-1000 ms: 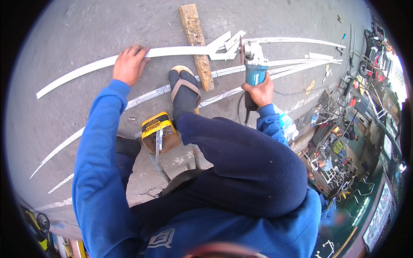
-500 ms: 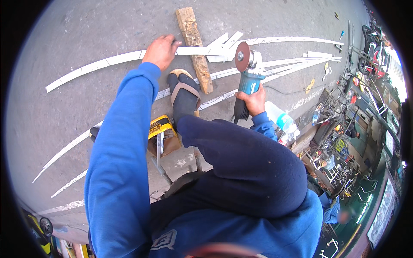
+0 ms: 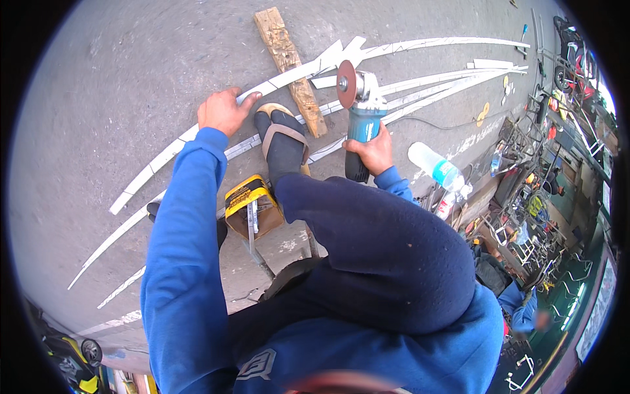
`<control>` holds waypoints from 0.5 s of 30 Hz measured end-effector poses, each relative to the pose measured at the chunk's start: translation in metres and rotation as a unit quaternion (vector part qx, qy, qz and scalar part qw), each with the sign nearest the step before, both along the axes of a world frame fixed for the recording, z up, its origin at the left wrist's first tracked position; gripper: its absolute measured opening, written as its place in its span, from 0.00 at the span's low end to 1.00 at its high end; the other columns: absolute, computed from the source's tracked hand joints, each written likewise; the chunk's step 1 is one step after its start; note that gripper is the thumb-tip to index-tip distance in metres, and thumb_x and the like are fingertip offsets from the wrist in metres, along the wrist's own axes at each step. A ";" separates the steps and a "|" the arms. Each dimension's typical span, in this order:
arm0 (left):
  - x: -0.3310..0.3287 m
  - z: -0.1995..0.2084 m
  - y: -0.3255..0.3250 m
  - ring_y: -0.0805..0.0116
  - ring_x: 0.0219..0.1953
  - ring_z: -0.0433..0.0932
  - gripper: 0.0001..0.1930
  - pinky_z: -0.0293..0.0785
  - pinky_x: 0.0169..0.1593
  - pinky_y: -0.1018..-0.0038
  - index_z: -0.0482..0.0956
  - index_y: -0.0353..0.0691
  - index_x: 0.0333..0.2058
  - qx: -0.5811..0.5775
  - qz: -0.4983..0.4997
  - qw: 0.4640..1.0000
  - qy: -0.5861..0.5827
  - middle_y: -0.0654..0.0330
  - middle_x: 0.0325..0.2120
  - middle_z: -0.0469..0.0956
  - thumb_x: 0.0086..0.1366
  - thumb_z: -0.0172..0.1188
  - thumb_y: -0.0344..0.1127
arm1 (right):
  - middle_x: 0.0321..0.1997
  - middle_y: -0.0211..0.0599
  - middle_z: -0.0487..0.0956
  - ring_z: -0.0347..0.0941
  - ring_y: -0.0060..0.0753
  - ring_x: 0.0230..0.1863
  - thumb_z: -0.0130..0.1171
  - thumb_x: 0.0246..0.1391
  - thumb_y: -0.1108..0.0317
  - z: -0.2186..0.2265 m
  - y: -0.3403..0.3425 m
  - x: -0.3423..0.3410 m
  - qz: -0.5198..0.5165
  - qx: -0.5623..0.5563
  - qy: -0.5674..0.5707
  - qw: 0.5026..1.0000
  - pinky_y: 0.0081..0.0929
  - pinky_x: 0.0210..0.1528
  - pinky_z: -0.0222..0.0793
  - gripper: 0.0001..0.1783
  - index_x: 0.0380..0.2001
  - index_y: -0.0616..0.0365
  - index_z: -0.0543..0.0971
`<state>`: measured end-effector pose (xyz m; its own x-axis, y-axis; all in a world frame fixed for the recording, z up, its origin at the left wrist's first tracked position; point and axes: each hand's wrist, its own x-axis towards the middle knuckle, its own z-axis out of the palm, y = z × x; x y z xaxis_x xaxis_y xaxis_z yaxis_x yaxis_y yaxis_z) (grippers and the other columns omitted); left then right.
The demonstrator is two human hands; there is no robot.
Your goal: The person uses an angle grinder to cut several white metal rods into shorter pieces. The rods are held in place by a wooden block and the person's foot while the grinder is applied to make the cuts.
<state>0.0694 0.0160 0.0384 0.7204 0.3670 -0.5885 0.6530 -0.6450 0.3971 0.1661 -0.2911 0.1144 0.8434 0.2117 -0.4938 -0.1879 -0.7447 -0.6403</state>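
Note:
My left hand point(image 3: 224, 111) grips a long, curved white strip point(image 3: 155, 163) with dark cross marks along it. Beyond that hand the strip passes over a rough wooden plank point(image 3: 279, 44), and short white pieces point(image 3: 331, 56) lie against it there. In my right hand point(image 3: 374, 151) is a teal and black angle grinder point(image 3: 365, 123), held upright by its body. Its reddish-brown disc point(image 3: 348, 84) is just right of the plank, apart from the held strip. My sandalled foot point(image 3: 285, 144) is near the plank, between my hands, over another marked strip point(image 3: 243, 146).
More curved white strips point(image 3: 426, 88) lie on the concrete floor point(image 3: 131, 79). A yellow-topped container point(image 3: 252, 207) with tools stands by my knee. To the right are plastic bottles point(image 3: 440, 171), a cable point(image 3: 433, 141) and cluttered metal parts. A co-worker's blue sleeve point(image 3: 518, 308) shows at lower right.
My left hand has moved left and nearer to me, and the strip's left end has swung nearer with it. The grinder in my right hand has shifted slightly left.

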 end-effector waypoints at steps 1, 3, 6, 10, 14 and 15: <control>-0.002 -0.001 -0.005 0.47 0.39 0.83 0.31 0.78 0.44 0.56 0.85 0.42 0.38 -0.008 0.014 1.000 0.000 0.47 0.31 0.84 0.62 0.56 0.68 | 0.35 0.37 0.81 0.78 0.30 0.35 0.76 0.29 0.69 -0.004 -0.002 0.000 0.002 -0.003 0.002 1.000 0.30 0.40 0.76 0.32 0.43 0.64 0.75; -0.006 -0.005 -0.010 0.46 0.39 0.83 0.32 0.77 0.44 0.57 0.86 0.42 0.39 -0.020 0.041 0.999 0.001 0.46 0.30 0.84 0.61 0.56 0.69 | 0.36 0.38 0.81 0.78 0.29 0.35 0.76 0.29 0.68 -0.012 -0.003 -0.001 -0.002 -0.015 0.007 1.000 0.30 0.40 0.76 0.33 0.43 0.64 0.76; -0.011 -0.010 -0.018 0.46 0.38 0.83 0.32 0.77 0.43 0.57 0.85 0.42 0.40 -0.039 0.062 0.997 -0.001 0.47 0.29 0.83 0.61 0.56 0.69 | 0.37 0.38 0.81 0.78 0.30 0.35 0.77 0.29 0.68 -0.018 0.001 -0.003 -0.010 0.011 0.014 1.000 0.30 0.41 0.75 0.33 0.43 0.64 0.76; -0.014 -0.015 -0.024 0.45 0.36 0.83 0.32 0.77 0.41 0.56 0.84 0.43 0.37 -0.021 0.059 0.998 -0.027 0.47 0.27 0.83 0.62 0.54 0.70 | 0.40 0.42 0.81 0.78 0.35 0.40 0.74 0.31 0.67 -0.012 0.008 -0.005 0.003 0.007 0.044 0.999 0.32 0.46 0.74 0.33 0.45 0.66 0.75; -0.016 -0.019 -0.025 0.45 0.35 0.83 0.32 0.77 0.40 0.54 0.84 0.43 0.34 -0.002 0.044 0.999 -0.029 0.47 0.26 0.83 0.63 0.53 0.70 | 0.44 0.48 0.81 0.79 0.42 0.47 0.67 0.36 0.69 -0.007 0.011 -0.015 0.012 -0.009 0.048 0.999 0.35 0.53 0.73 0.32 0.50 0.66 0.75; -0.016 -0.020 -0.025 0.45 0.35 0.83 0.32 0.77 0.40 0.54 0.84 0.43 0.34 -0.006 0.040 0.999 -0.024 0.47 0.26 0.83 0.63 0.52 0.70 | 0.44 0.48 0.81 0.79 0.42 0.47 0.67 0.36 0.69 -0.008 0.011 -0.016 0.005 -0.001 0.046 0.999 0.36 0.53 0.73 0.32 0.50 0.66 0.75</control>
<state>0.0534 -0.0092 0.0182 0.7167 0.4173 -0.5588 0.6822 -0.5861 0.4371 0.1498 -0.2801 0.1063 0.7926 0.2189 -0.5691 -0.2377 -0.7485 -0.6191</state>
